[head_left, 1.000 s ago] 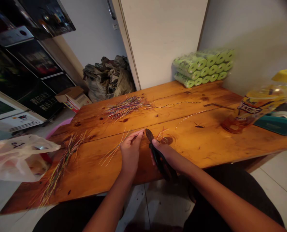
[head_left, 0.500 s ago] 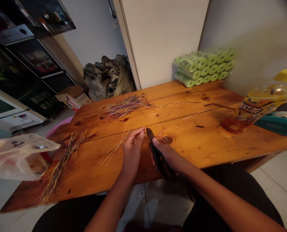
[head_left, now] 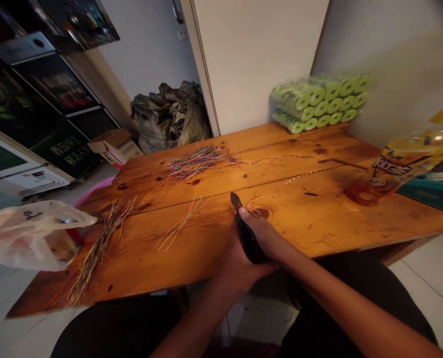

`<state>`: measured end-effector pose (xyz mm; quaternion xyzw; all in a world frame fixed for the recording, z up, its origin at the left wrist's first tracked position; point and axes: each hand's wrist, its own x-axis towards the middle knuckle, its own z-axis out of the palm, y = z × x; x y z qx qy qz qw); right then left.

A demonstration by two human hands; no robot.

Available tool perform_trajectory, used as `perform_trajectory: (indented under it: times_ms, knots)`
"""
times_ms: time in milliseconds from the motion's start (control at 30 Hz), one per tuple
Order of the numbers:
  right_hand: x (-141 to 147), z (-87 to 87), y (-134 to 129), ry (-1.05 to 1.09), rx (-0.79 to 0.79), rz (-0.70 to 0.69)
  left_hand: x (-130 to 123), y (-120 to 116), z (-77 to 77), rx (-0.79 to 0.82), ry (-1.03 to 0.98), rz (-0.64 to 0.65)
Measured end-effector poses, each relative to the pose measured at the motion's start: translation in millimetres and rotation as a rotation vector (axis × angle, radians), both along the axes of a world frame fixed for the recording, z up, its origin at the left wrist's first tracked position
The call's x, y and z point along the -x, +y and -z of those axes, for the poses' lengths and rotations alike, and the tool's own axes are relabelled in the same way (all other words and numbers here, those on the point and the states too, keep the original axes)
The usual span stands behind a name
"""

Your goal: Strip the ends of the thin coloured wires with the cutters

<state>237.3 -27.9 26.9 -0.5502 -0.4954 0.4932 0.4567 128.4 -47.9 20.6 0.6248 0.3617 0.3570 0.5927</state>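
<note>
My right hand [head_left: 263, 231] is closed around a pair of pliers [head_left: 248, 242] with dark jaws and black handles, the jaws pointing away from me. My left hand [head_left: 238, 266], slightly blurred, wraps the handles from the left and below; its fingertips are hidden behind them. Just right of the jaws lie short pieces of thin coloured wire [head_left: 255, 204]. To the left, a few longer pale wires [head_left: 180, 226] rest on the wooden table [head_left: 139, 258].
A wire bundle [head_left: 98, 248] lies at the left beside a white plastic bag [head_left: 23, 243]; another wire heap [head_left: 199, 163] is farther back. A twisted strand [head_left: 299, 175] stretches toward a yellow-capped bottle [head_left: 389, 169] and a teal case [head_left: 430, 193]. Green-wrapped rolls [head_left: 318, 104] stand at the back.
My left hand has moved from beside the jaws, down and right, onto the handles. The pliers remain in my right hand. The view has shifted slightly.
</note>
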Motion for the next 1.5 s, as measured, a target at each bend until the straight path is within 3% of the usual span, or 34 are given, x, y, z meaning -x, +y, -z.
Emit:
perform_trajectory:
  times_ms: [133,267,333,433,567,867,1133,1267,1500]
  knots:
    - [0,7.0,3,0.008,-0.032,-0.016,1,0,0.1,-0.012,-0.025,-0.004]
    - [1,12.5,5,0.14,0.136,-0.044,16,18,-9.0,0.094,-0.028,0.05]
    - [2,9.8,4,0.227,0.221,-0.09,25,33,-15.4,0.168,-0.026,-0.139]
    - [3,4.1,1,0.301,0.272,-0.103,36,56,-22.6,0.134,-0.085,-0.401]
    - [3,4.4,1,0.278,0.294,-0.095,40,73,-26.9,0.045,-0.201,-0.521]
    - [0,-4.2,1,0.418,0.452,-0.079,41,77,-32.6,-0.025,-0.334,-0.684]
    - [-2,-13.2,-6,0.528,0.436,-0.216,42,75,-34.2,0.016,-0.353,-0.691]
    - [4,-17.2,-8,0.443,0.45,-0.228,37,69,-30.2,0.011,-0.353,-0.643]
    - [3,-8.0,-9,0.304,0.287,-0.281,23,60,-28.2,0.071,-0.318,-0.577]
